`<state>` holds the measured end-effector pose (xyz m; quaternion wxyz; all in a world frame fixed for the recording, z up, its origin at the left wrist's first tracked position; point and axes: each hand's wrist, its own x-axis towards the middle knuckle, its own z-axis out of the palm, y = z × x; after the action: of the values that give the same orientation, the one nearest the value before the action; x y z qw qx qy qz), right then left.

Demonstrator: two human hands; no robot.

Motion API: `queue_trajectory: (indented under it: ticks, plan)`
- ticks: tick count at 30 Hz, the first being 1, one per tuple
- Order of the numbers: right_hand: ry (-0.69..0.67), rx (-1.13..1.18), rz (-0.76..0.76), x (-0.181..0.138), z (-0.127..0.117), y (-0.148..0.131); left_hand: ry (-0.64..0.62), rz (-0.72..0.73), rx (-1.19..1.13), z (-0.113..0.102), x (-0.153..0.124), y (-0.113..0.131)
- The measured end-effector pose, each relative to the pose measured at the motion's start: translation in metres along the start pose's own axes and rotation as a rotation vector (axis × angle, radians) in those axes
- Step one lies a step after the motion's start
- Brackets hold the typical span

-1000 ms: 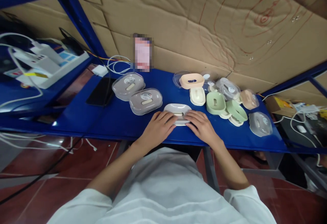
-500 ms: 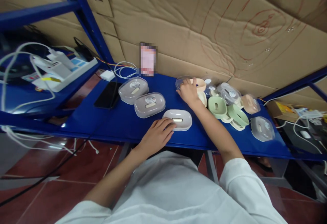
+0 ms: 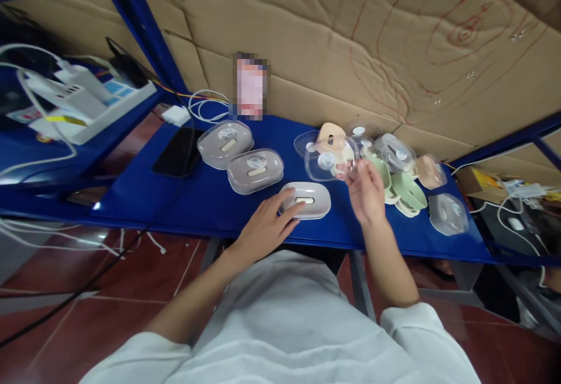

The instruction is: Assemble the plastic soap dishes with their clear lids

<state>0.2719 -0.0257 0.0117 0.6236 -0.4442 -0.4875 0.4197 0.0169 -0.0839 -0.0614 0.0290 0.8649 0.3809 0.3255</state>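
Observation:
An uncovered grey soap-box base [image 3: 324, 200] with a pale oval piece in its middle lies near the table's front edge. My left hand [image 3: 263, 220] rests at its left end, fingers spread over the rim rather than wrapped round it. My right hand [image 3: 368, 191] pinches the right edge of a clear plastic lid [image 3: 313, 165] bearing a round label. The lid is held tilted above the table, right of centre. Through and behind it show a peach tray [image 3: 329, 134] and another clear lid [image 3: 300, 141]. Green trays [image 3: 409, 190] lie just right of that hand.
Two covered grey boxes [image 3: 225, 144] [image 3: 255, 172] stand on the left of the blue table [image 3: 193, 211]. Beside them lie a black phone [image 3: 176, 151] and a white charger [image 3: 176, 116]. More covered boxes [image 3: 447, 214] sit at the right. Cardboard [image 3: 298, 39] walls the back.
My right hand has drawn back toward me from the peach tray and lifted a clear lid off the pile. My left hand stays at the grey base, its fingers more spread.

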Motion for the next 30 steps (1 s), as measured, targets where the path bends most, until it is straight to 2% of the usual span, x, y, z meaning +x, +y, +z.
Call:
queue_trajectory:
  ticks: [3, 5, 9, 11, 14, 16, 20, 24, 30]
  plan:
    - [0.036, 0.008, 0.155, -0.046, -0.016, 0.014, 0.051, -0.031, -0.003, 0.001, 0.001, 0.0]
    - [0.012, -0.221, 0.137, -0.065, -0.028, 0.023, -0.005, -0.027, -0.016, 0.0, 0.003, 0.001]
    - [0.005, -0.796, -0.142, -0.078, -0.043, 0.028, -0.074, -0.031, -0.029, 0.0, 0.005, 0.001]
    - [-0.147, -0.929, -0.289, -0.079, -0.043, 0.027, -0.059, -0.048, -0.028, 0.001, 0.004, 0.001]
    - [-0.52, -0.974, -0.415, -0.078, -0.037, 0.026, -0.03, -0.067, -0.015, 0.002, 0.002, 0.0]
    - [-0.621, -0.934, -0.439, -0.074, -0.034, 0.028, -0.022, -0.078, -0.007, 0.002, 0.002, -0.001]
    - [-0.597, -0.895, -0.403, -0.063, -0.033, 0.031, -0.031, -0.094, -0.004, 0.001, 0.004, 0.0]
    - [-0.663, -0.982, -0.362, -0.05, -0.031, 0.029, -0.007, -0.107, 0.004, 0.002, 0.006, 0.001]
    - [-0.663, -1.13, -0.447, -0.043, -0.027, 0.031, 0.074, -0.103, -0.006, 0.007, 0.005, -0.001]
